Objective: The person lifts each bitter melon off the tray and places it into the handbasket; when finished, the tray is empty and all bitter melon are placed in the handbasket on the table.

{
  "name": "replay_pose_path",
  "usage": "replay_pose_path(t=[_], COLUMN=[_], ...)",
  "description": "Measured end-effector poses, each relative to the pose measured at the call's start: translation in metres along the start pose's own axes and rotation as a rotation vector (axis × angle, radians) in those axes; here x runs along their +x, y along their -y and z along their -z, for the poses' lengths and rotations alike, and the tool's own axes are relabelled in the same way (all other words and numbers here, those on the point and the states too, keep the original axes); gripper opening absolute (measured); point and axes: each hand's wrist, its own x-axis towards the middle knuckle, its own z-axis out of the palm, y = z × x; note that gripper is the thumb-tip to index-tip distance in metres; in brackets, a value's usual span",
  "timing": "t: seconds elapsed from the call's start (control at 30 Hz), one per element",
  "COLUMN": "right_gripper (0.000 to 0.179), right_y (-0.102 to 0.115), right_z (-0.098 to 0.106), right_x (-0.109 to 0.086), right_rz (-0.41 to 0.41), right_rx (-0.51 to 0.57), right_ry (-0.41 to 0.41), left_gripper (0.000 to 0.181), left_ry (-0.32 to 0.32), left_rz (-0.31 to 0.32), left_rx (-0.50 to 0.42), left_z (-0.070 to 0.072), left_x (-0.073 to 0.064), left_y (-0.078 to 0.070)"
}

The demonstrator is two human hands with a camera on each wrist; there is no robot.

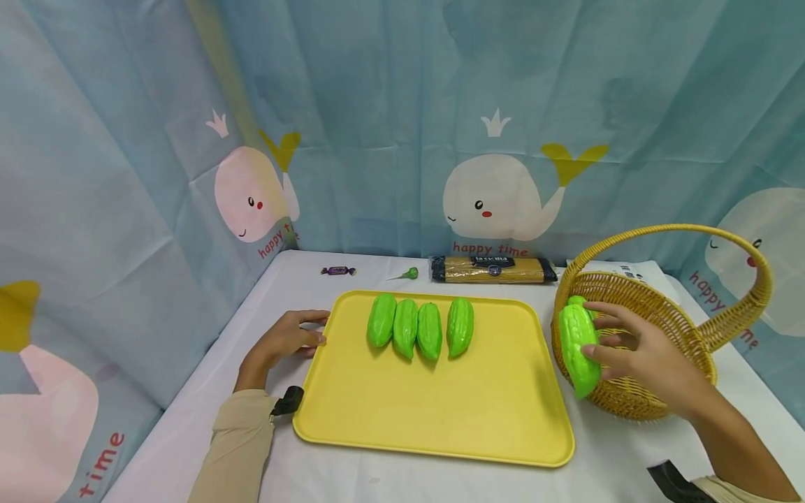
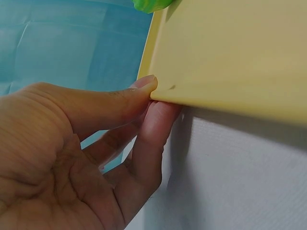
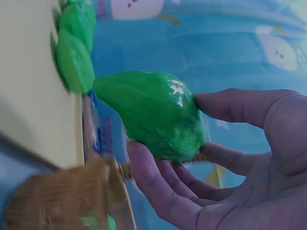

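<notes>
Several green toy gourds (image 1: pixel 418 328) lie side by side at the far end of a yellow tray (image 1: pixel 440 405). My left hand (image 1: pixel 286 339) holds the tray's left rim; in the left wrist view the thumb (image 2: pixel 139 88) lies on top of the rim of the tray (image 2: pixel 230 52) and the fingers sit under it. My right hand (image 1: pixel 594 328) grips another green gourd (image 1: pixel 575 349) at the left rim of a wicker basket (image 1: pixel 660 314). The right wrist view shows this gourd (image 3: pixel 153 112) between thumb and fingers, with the tray's gourds (image 3: pixel 74 52) beyond it.
A packet of spaghetti (image 1: pixel 492 269), a purple wrapped sweet (image 1: pixel 337 270) and a small green lollipop (image 1: pixel 409 273) lie at the back of the white table (image 1: pixel 207 391). The basket's tall handle (image 1: pixel 692 230) arches over it. A whale-print curtain (image 1: pixel 497 195) closes the back and sides.
</notes>
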Motion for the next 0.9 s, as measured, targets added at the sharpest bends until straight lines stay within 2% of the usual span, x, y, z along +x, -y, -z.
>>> replay_pose_path(t=[0.2,0.43,0.73,0.9], right_gripper=[0.081,0.090,0.087,0.086], right_y=[-0.014,-0.025,-0.042,-0.049], right_z=[0.025,0.052,0.075,0.086], right_x=[0.000,0.011,0.030,0.043], right_rz=[-0.007,-0.052,-0.076,-0.115], right_rx=[-0.049,-0.093,-0.129,-0.117], right_ry=[-0.015,0.006,0.030,0.075], left_gripper=[0.062,0.061,0.062,0.061], left_ry=[-0.002,0.004,0.003,0.004], left_rz=[-0.002,-0.010,0.006,-0.005], left_rx=[-0.005,-0.011,-0.013,-0.018], left_z=[0.001,0.000,0.000,-0.001], left_x=[0.000,0.001,0.002,0.001], left_y=[0.001,0.001,0.000,0.001])
